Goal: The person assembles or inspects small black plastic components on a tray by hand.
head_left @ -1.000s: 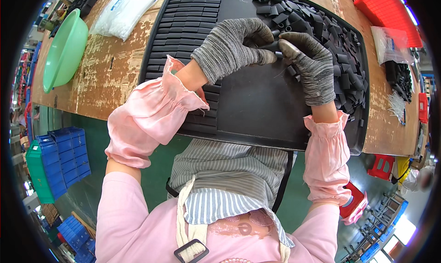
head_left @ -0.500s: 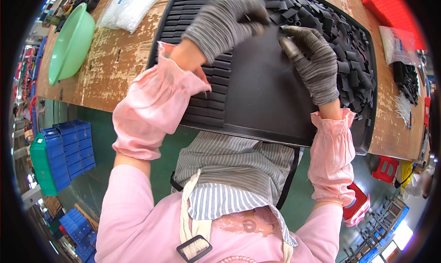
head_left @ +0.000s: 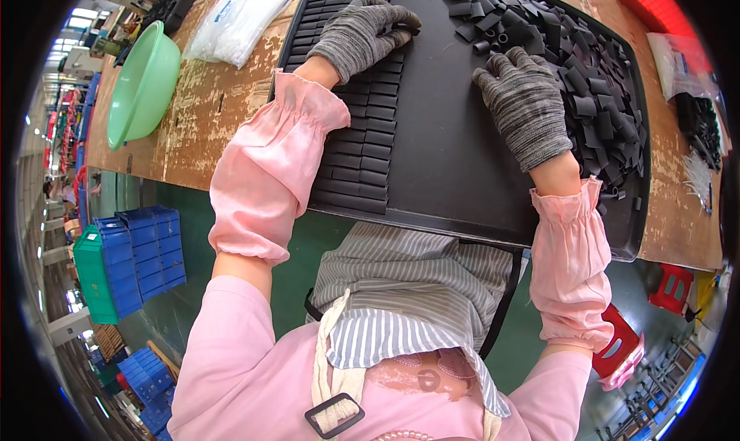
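My left hand (head_left: 361, 40), in a grey knitted glove, lies over the rows of flat black tube pieces (head_left: 358, 140) on the tray's left side. Its thumb and index finger are pinched together at the rows' inner edge; anything between them is hidden. My right hand (head_left: 526, 106), gloved alike, is at the near left border of a heap of loose black tube pieces (head_left: 590, 94). Its fingers bend downward with thumb and index close together, and what they hold, if anything, cannot be seen. Both hands are above the black tray (head_left: 439, 163).
The tray rests on a worn wooden table (head_left: 196, 117). A green basin (head_left: 142, 90) and a clear plastic bag (head_left: 239, 21) lie to the left. At the right are a red crate (head_left: 663, 13), another bag (head_left: 678, 63) and small black parts (head_left: 697, 125). Blue crates (head_left: 150, 248) stand below left.
My left hand has moved left, away from the right hand, to the rows' inner edge. My right thumb and index finger have drawn closer together. The whole view has shifted slightly.
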Demonstrator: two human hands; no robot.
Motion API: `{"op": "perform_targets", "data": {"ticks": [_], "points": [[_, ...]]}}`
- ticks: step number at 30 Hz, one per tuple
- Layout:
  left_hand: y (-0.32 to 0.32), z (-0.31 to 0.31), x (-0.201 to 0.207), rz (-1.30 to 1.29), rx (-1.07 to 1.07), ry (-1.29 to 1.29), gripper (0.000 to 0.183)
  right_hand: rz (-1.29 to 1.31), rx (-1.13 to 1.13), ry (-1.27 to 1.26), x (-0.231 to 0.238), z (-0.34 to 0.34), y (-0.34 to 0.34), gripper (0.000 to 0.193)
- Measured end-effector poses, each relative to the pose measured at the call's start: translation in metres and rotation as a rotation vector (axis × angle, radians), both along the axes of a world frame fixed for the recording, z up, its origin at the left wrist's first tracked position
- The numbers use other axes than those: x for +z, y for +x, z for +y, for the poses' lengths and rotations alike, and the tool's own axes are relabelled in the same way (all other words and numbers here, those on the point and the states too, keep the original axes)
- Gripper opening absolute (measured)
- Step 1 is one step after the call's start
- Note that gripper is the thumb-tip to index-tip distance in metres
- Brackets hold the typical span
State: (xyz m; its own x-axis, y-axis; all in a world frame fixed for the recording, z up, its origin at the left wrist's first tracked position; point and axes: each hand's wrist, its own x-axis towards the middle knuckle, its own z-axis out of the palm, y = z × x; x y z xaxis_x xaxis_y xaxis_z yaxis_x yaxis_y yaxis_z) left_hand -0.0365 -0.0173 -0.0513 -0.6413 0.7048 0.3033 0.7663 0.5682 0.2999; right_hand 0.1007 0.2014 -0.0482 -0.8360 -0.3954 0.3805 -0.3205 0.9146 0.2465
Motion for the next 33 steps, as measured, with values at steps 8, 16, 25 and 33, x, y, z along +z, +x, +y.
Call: {"op": "perform_targets", "data": {"ticks": [8,16,25,33], "points": [[-0.006,-0.007,0.000,0.125,-0.026,0.002,0.018,-0.042,-0.086,0.000,-0.003,0.004,-0.002,0.018],[-0.007,0.001,0.001,0.033,-0.067,0.094,0.016,-0.061,-0.069,-0.064,-0.002,0.008,-0.001,0.018],[-0.017,-0.007,0.007,0.019,-0.111,0.008,0.022,-0.071,-0.076,-0.091,-0.001,0.008,-0.001,0.018],[-0.012,0.025,0.036,0.261,-0.374,-0.692,0.041,-0.124,-0.106,-0.076,0.005,0.006,0.000,0.021]]}}
